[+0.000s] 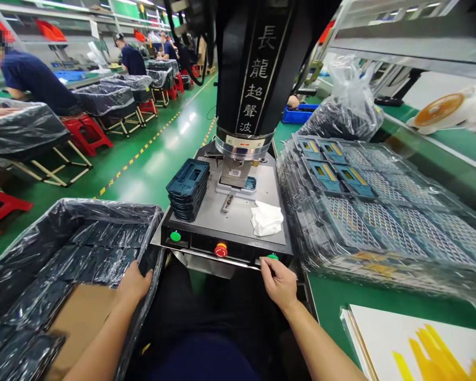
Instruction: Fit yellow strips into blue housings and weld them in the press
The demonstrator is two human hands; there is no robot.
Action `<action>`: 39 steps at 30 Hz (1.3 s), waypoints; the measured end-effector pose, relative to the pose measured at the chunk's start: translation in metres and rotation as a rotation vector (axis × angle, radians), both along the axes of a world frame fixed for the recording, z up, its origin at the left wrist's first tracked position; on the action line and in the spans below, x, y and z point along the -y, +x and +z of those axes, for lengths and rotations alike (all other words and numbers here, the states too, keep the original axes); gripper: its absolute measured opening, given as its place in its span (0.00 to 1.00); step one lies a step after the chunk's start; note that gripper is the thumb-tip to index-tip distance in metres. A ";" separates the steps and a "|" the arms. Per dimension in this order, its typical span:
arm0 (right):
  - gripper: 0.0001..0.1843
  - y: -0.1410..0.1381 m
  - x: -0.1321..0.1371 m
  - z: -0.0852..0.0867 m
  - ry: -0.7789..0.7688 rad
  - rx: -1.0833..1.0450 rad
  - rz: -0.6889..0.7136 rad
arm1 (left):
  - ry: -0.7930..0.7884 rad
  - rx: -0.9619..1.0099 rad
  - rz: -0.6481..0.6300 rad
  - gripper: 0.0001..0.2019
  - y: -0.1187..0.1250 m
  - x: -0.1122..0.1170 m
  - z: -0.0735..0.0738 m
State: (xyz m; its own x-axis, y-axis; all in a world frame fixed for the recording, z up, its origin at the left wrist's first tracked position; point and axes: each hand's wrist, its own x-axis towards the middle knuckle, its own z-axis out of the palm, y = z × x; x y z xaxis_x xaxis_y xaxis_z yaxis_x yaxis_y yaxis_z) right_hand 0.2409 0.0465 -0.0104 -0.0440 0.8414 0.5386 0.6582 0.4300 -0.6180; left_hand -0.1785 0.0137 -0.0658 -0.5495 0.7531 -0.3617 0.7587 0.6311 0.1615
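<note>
My left hand [134, 283] is at the inner side of a plastic-lined bin [69, 206], above wrapped dark parts [103, 233]. Its thumb stands apart from the fingers, and I see nothing held. At the press's front panel, my right hand [280, 283] is loosely closed, fingers curled, touching the green button [272, 257] or the panel edge beside it. The ultrasonic press [249, 69] has its metal horn [235, 172] down over a dark blue plastic part [250, 183] in the fixture. Left of it, a stack of dark blue plastic housings [188, 182] stands on the press bed.
A white cloth [267, 218] lies on the bed, above a red stop button [221, 250] and another green button [175, 236]. Stacked clear trays [365, 206] stand to the right. Brown cardboard [83, 312] lies in the bin. People sit at benches beyond the aisle.
</note>
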 end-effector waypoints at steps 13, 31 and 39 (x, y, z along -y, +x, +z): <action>0.13 -0.018 -0.065 0.062 0.027 0.030 -0.086 | 0.026 0.024 0.004 0.26 0.003 0.004 0.000; 0.22 -0.047 -0.232 0.061 -0.129 0.356 -0.295 | 0.092 0.071 0.002 0.23 0.007 0.006 -0.003; 0.10 -0.049 -0.253 0.064 -0.088 0.466 -0.136 | 0.162 0.063 0.008 0.20 0.010 0.005 -0.004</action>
State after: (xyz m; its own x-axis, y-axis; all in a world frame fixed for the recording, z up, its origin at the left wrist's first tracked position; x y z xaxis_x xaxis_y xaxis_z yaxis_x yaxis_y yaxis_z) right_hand 0.1920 0.2996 0.0536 -0.1497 0.8979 0.4140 0.9198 0.2801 -0.2749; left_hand -0.1687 0.0086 -0.0696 -0.5359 0.8001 -0.2696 0.7390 0.5989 0.3085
